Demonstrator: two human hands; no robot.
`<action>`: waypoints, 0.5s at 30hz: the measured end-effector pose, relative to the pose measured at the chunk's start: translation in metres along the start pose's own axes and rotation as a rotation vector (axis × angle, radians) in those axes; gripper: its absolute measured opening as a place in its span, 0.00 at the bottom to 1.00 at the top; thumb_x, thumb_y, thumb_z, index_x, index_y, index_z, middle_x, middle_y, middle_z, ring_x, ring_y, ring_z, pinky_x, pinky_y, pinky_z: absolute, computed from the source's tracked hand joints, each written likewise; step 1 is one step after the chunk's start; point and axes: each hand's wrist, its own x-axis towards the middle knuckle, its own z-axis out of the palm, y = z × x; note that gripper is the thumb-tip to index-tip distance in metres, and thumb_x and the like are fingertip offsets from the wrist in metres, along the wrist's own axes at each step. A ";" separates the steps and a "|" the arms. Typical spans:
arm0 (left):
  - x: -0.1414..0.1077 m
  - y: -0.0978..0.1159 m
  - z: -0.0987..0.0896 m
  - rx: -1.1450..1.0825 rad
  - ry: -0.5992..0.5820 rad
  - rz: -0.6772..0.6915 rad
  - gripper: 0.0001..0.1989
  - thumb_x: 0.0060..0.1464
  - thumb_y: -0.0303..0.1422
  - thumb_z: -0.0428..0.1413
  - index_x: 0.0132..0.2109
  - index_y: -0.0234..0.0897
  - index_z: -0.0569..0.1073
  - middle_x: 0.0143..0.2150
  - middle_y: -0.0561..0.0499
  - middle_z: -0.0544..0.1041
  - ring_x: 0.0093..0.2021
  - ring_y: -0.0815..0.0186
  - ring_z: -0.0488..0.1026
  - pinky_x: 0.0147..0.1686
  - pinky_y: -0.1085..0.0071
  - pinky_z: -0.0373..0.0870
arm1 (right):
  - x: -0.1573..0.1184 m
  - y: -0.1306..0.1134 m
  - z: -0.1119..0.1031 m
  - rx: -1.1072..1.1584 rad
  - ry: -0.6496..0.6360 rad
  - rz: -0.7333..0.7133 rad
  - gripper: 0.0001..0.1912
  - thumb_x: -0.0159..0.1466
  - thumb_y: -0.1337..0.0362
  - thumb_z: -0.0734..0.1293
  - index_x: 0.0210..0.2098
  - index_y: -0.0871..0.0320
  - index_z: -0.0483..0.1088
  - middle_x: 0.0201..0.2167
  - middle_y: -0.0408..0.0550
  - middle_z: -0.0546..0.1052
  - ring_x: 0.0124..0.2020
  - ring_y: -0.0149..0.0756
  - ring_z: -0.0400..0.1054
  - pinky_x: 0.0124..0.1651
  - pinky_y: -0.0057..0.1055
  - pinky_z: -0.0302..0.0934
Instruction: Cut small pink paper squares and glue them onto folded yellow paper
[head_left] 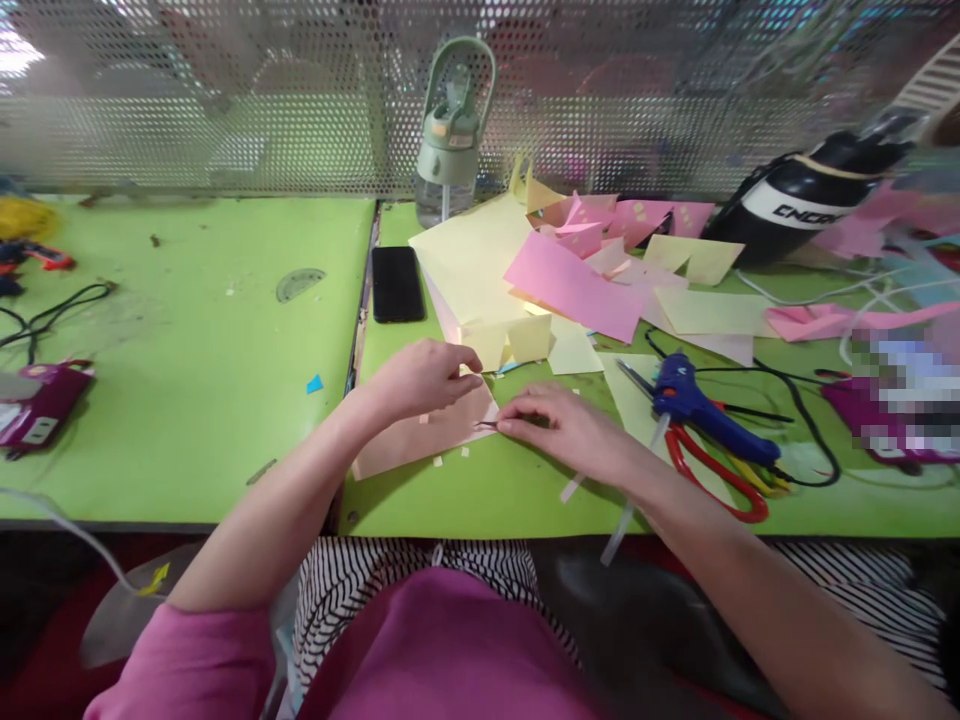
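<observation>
A pale pink paper (405, 441) lies on the green table near its front edge, with small cream squares (438, 461) on and below it. My left hand (431, 378) is over the paper's upper part, its fingers bent; whether they pinch anything is hidden. At the paper's right end, my right hand (551, 425) pinches a small, thin pointed tool (486, 424), whose tip rests at the paper. Behind my hands stands a folded cream paper (506, 340).
Pink sheets (574, 285) and cream sheets lie behind. A black phone (397, 284) and clear bottle (447, 165) stand back left of them. At right are a blue glue gun (705, 410), red-handled scissors (716, 475), cables and a black bottle (795, 200).
</observation>
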 end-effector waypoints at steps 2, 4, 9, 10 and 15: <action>0.000 0.000 0.001 0.019 0.002 -0.006 0.17 0.60 0.36 0.50 0.51 0.36 0.76 0.30 0.50 0.80 0.30 0.66 0.74 0.32 0.71 0.63 | 0.001 0.001 0.002 0.023 0.002 -0.042 0.08 0.63 0.58 0.66 0.34 0.51 0.78 0.32 0.45 0.78 0.38 0.40 0.69 0.40 0.38 0.60; 0.000 0.001 0.000 0.023 -0.004 -0.016 0.17 0.60 0.36 0.50 0.51 0.35 0.76 0.31 0.50 0.80 0.30 0.66 0.74 0.33 0.71 0.64 | 0.001 0.002 0.004 0.046 0.022 -0.062 0.07 0.63 0.59 0.66 0.34 0.50 0.78 0.32 0.45 0.79 0.38 0.40 0.69 0.40 0.38 0.61; 0.000 0.002 0.000 0.016 -0.009 -0.017 0.17 0.60 0.36 0.49 0.51 0.35 0.75 0.31 0.50 0.80 0.31 0.66 0.75 0.33 0.70 0.65 | 0.000 0.001 0.005 0.064 0.047 -0.044 0.05 0.61 0.61 0.67 0.33 0.50 0.76 0.33 0.43 0.80 0.39 0.40 0.71 0.41 0.39 0.62; 0.000 0.001 0.001 0.020 -0.009 -0.014 0.17 0.60 0.36 0.49 0.51 0.35 0.75 0.31 0.50 0.80 0.31 0.66 0.75 0.33 0.70 0.65 | 0.000 0.000 0.005 0.058 0.045 -0.028 0.05 0.61 0.61 0.67 0.32 0.51 0.76 0.33 0.43 0.80 0.38 0.40 0.71 0.40 0.38 0.62; 0.001 -0.002 0.003 0.049 -0.006 0.004 0.17 0.60 0.36 0.49 0.51 0.36 0.75 0.32 0.49 0.81 0.33 0.64 0.75 0.35 0.69 0.65 | 0.000 -0.002 0.007 0.027 0.016 0.025 0.05 0.61 0.59 0.66 0.33 0.52 0.73 0.32 0.44 0.78 0.36 0.40 0.70 0.38 0.37 0.61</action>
